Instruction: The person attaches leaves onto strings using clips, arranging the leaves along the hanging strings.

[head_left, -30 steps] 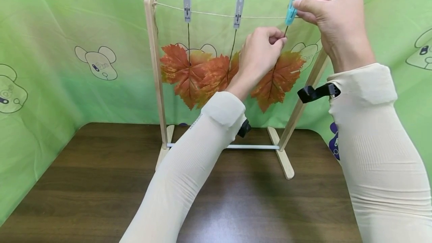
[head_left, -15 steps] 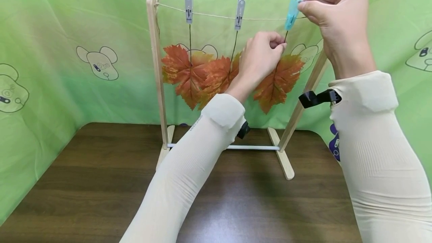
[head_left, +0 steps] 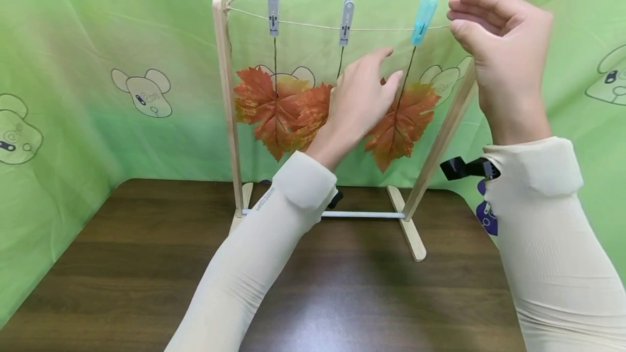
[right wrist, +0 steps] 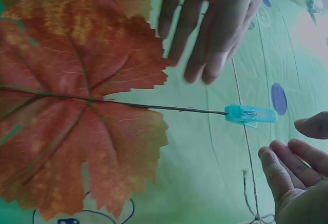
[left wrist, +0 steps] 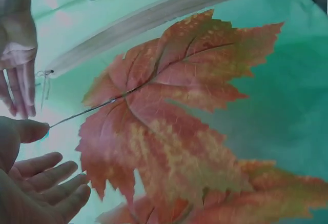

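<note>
A blue clothespin clips the stem of an orange maple leaf to a string. Just right of the clothespin is my right hand, thumb and fingers apart and holding nothing. My left hand is spread beside the leaf's stem, its thumb and index finger parted with nothing between them. In the right wrist view the clothespin grips the stem end, and the right fingers lie apart from it. Two grey clothespins, one at the left and one mid-string, hold two more leaves, the middle one partly hidden behind my left hand.
The string runs between the posts of a wooden frame, a left post and a right post. A white rod joins their feet on the brown table. A green printed cloth hangs behind.
Both hands have let go: the right released the blue clothespin and moved right and down, the left released the stem and drew back left. The leaf now hangs from the clothespin.
</note>
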